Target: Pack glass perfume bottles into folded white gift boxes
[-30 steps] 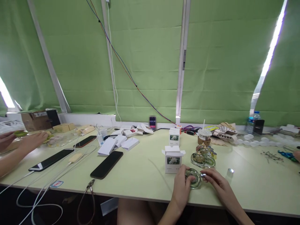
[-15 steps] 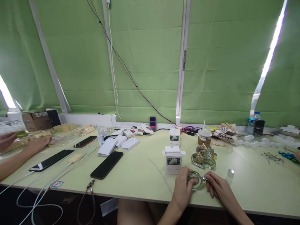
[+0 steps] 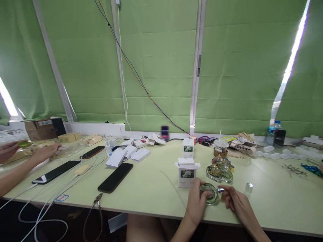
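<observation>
My left hand (image 3: 196, 201) is wrapped round a round, clear glass perfume bottle (image 3: 212, 195), which lies tilted with its neck to the right. At that neck is a silver spray top (image 3: 221, 190). The fingers of my right hand (image 3: 235, 199) are bent in and pinch at this top; the thumb is partly hidden. Just behind my left hand stands an open white box (image 3: 187, 173) with a flower picture, its flaps spread. Several similar glass bottles (image 3: 219, 172) stand together beyond my hands. To the right of my right hand is a clear cap with a silver end (image 3: 249, 187).
A second white box (image 3: 188, 148) stands behind the open one. Flattened white cartons (image 3: 116, 157) and a black phone (image 3: 115, 177) lie left. At far left are another person's hands (image 3: 45, 151). A drink cup (image 3: 220, 147) and white round caps (image 3: 274, 154) are at the back right.
My right hand's fingers have shifted slightly at the spray top, with more of its silver part showing. The bottle has turned a little in my left hand.
</observation>
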Action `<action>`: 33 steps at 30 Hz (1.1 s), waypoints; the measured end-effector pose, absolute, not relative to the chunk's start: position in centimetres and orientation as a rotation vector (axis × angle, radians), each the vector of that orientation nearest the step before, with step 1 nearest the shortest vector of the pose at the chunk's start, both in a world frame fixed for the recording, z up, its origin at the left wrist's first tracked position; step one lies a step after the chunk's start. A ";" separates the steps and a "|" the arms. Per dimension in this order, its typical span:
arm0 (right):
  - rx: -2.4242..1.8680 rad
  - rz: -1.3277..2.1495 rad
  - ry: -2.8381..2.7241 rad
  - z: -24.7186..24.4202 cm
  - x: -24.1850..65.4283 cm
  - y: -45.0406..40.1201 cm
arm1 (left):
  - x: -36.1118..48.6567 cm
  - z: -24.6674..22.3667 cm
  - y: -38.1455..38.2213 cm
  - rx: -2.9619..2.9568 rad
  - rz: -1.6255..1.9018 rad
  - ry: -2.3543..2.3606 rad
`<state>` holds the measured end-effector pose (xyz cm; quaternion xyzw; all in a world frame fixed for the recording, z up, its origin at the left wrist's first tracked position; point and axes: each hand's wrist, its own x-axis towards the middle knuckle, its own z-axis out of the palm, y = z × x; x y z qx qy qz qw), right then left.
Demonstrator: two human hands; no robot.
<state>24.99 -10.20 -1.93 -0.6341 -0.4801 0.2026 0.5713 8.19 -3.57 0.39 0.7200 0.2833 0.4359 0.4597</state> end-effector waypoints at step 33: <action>-1.406 0.406 -1.249 -1.6 25.1 -10.4 | 8.2 0.3 -3.6 1.765 1.103 0.714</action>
